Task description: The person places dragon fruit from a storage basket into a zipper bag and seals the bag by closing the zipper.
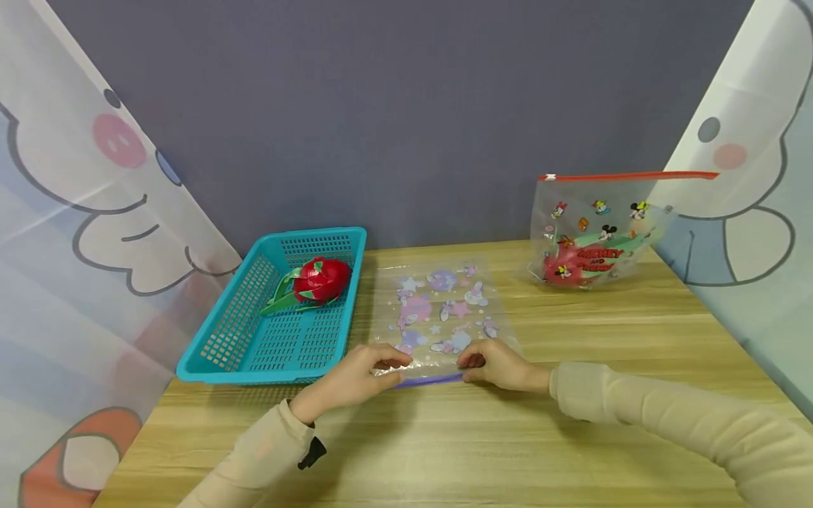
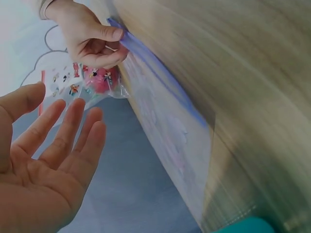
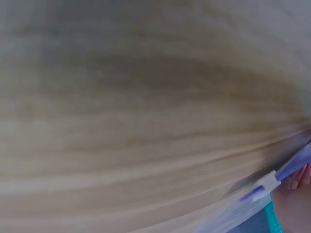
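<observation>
Behind the work area stands a dark grey wall (image 1: 406,127), with cartoon-printed curtains (image 1: 76,212) on both sides. Before it, a wood-grain table (image 1: 470,451) carries all items noted below.

On the table's left side sits a turquoise perforated basket (image 1: 254,378). Just to its right, a clear flat bag (image 1: 444,326) printed with pastel figures and stars lies on the table, its purple zip edge toward the person. At the far right, a clear upright bag (image 1: 584,236) with red lettering and a red zip strip stands well apart from the flat one; a red-and-green shape shows through its lower part.

Both forearms wear beige sleeves (image 1: 686,416). The left hand (image 1: 356,375) is at the left part of the purple edge, thumb and fingers spread – contact with the bag cannot be confirmed. The right hand (image 1: 502,365) pinches the right end of that edge between thumb and curled fingers.

Inside the basket, toward its far right, lies a red object (image 1: 322,281) with green leaves. Smallest noted – a white slider (image 3: 266,185) on the purple edge, beside a hand too cropped to identify.
</observation>
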The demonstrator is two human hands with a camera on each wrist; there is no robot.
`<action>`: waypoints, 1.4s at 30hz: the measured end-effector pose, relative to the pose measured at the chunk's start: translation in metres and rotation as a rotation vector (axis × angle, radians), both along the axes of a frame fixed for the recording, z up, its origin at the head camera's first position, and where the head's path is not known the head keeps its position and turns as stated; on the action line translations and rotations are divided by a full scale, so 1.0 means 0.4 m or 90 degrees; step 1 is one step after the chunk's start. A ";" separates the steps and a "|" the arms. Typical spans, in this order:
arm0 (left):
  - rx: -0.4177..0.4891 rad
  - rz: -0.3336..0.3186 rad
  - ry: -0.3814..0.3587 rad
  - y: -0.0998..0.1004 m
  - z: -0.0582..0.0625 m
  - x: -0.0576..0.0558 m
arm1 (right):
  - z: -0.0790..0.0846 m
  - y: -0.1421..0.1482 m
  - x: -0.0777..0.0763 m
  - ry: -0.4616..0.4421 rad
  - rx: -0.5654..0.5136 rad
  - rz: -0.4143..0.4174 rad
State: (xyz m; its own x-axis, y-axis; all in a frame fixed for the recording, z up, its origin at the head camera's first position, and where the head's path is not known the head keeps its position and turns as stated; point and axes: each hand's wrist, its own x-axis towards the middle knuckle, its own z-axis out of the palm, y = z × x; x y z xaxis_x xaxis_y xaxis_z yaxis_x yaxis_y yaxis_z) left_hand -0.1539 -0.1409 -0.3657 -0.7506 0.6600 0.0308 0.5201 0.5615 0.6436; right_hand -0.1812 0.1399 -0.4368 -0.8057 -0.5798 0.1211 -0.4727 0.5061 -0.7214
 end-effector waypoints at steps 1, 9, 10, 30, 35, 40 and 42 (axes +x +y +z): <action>0.001 0.003 -0.006 0.000 -0.002 0.001 | 0.000 0.000 -0.001 -0.002 -0.004 0.002; 0.003 0.020 -0.031 0.000 -0.016 0.003 | 0.010 -0.007 -0.002 0.059 0.052 0.029; 0.001 0.019 -0.029 0.000 -0.019 0.003 | 0.012 -0.009 -0.002 0.073 0.067 0.033; 0.040 0.056 -0.036 0.012 -0.033 -0.012 | 0.099 -0.011 -0.059 -0.027 -0.004 -0.033; 0.178 0.202 -0.012 0.049 -0.012 -0.035 | 0.131 -0.010 -0.056 -0.081 -0.086 -0.092; 0.336 0.298 0.006 0.091 0.052 -0.070 | 0.178 -0.017 -0.050 -0.092 -0.135 -0.146; 0.372 0.315 -0.007 0.098 0.052 -0.097 | 0.193 -0.020 -0.049 -0.090 -0.142 -0.165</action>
State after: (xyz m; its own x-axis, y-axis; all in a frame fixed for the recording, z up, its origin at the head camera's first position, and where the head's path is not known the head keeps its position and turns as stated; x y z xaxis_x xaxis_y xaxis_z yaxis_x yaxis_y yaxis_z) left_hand -0.1925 -0.1016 -0.3450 -0.9569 0.1255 0.2619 0.2880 0.2941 0.9114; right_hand -0.2006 0.1319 -0.3595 -0.9401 -0.3263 0.0983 -0.2369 0.4185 -0.8768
